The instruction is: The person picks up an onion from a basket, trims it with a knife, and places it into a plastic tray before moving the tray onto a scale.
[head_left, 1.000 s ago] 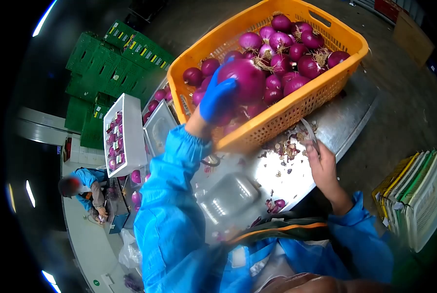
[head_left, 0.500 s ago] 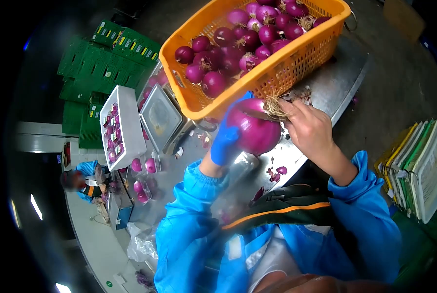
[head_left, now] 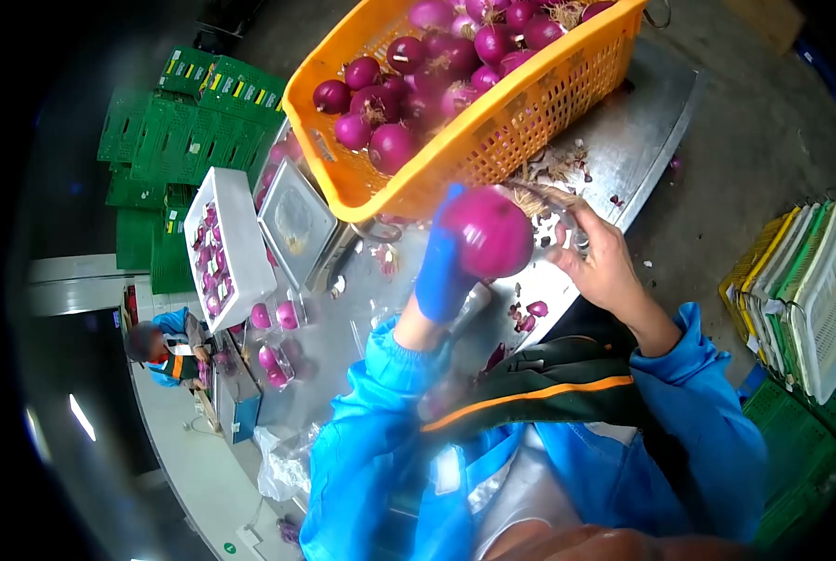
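My left hand (head_left: 439, 276), in a blue glove, holds a large red onion (head_left: 493, 232) up above the metal table (head_left: 647, 131). Just right of the onion, my bare right hand (head_left: 597, 259) is closed on a small knife whose blade (head_left: 550, 195) lies by the onion's brown roots. Behind both hands stands an orange basket (head_left: 348, 192) filled with several red onions (head_left: 392, 147). Peel scraps (head_left: 533, 311) lie on the table below the onion.
A metal scale pan (head_left: 296, 221) and a white tray of packed onions (head_left: 235, 245) sit left of the basket. Green crates (head_left: 170, 122) are stacked far left. Stacked baskets (head_left: 810, 299) stand on the right. A co-worker (head_left: 161, 351) works at lower left.
My left hand lifted the big onion out of the basket and brought it over the table. My right hand rose from the table to the onion's root end.
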Available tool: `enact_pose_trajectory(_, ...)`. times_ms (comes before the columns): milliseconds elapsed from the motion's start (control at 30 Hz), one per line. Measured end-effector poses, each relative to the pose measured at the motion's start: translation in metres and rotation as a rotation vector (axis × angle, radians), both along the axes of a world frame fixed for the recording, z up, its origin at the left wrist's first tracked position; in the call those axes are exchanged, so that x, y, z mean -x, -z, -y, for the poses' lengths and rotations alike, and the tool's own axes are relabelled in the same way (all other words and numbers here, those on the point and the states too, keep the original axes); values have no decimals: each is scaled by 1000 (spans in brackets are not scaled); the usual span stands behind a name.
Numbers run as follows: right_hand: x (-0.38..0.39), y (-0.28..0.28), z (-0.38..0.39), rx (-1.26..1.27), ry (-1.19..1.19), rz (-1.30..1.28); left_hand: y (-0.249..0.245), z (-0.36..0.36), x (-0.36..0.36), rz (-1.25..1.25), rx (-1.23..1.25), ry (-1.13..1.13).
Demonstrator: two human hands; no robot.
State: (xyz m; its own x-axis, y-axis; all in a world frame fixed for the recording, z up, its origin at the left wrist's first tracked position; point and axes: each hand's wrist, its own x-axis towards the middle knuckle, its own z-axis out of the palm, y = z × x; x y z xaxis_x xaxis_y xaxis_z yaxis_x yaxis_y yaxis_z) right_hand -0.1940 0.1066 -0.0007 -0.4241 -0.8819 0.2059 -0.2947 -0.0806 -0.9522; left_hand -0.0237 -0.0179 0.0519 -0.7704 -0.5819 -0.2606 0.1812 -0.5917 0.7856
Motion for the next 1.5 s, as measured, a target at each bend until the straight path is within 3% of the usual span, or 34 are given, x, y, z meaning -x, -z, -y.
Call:
enact_pose_trajectory(100, 0, 11, 11, 207, -168, 268, -5, 4, -4, 182, 275, 147)
enact_pose_trajectory(167, 4, 28, 4, 78, -299, 983, -6, 3, -7, 174, 540, 169)
enact_pose_trajectory(233, -7, 18, 8, 8, -350, 1225, 18, 3, -10, 185, 940, 72)
enact_pose_trajectory(267, -17, 21, 8, -27, -349, 1332, 29, 4, -7, 174, 979, 37)
enact_pose_trajectory(300, -23, 26, 8, -63, -346, 1439, 35, 2, -6, 154, 835, 17)
enact_pose_trajectory(333, -21, 33, 8, -73, -380, 1411, 38, 1, -5, 134, 692, -2)
enact_pose_trajectory(433, -5, 34, 8, -311, -100, 465, 46, 1, -7, 70, 419, -34)
enact_pose_trajectory(467, -5, 28, 5, -98, 109, 27, 44, 1, -9, 70, 376, -24)
enact_pose_trajectory(567, 7, -5, -6, -33, 32, -621, 36, 0, -8, 70, 322, 40)
enact_pose_trajectory(733, 13, -12, 4, 65, 33, -855, 19, -3, -11, 94, 329, 163)
enact_pose_trajectory(933, 21, 16, -2, -43, 23, -799, 19, 0, -19, 79, 323, 195)
enact_pose_trajectory(1067, 13, 29, -7, 98, 7, -475, 23, -6, -21, 228, 548, 34)
enact_pose_trajectory(1133, 2, 21, -7, -45, -204, 370, 15, -11, -10, 284, 667, -31)
enact_pose_trajectory(1200, -10, 4, 1, -65, -233, 751, 25, -4, -8, 136, 453, 29)
enact_pose_trajectory(1267, -11, 12, 3, -62, -221, 741, 23, -7, -5, 21, 158, 119)
enact_pose_trajectory(1367, -9, 31, 2, -109, -115, 226, 33, -10, -8, 114, 380, 18)
enact_pose_trajectory(1433, -6, 16, -3, -106, 25, -284, 37, -12, -7, 174, 529, -68)
enact_pose_trajectory(1500, -11, 12, 0, -67, 98, -446, 41, -17, -6, 237, 675, -179)
